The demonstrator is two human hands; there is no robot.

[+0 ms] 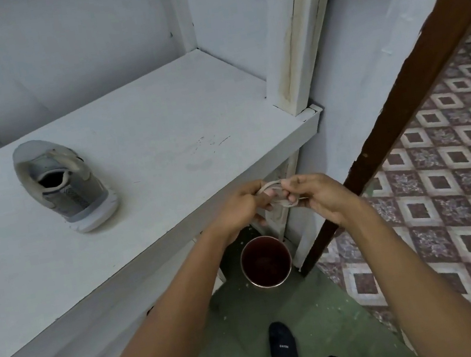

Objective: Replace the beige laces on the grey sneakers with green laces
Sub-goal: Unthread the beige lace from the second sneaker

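— Soft, flat, bluish light, rather dim; only faint shadows on the bench (175, 120).
— Wide-angle lens bows straight lines near the edges; detail is slightly smeared throughout.

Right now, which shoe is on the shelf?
The grey sneaker, white-soled, upright on the white shelf. The other, dark footwear, is on the person's foot down on the floor.
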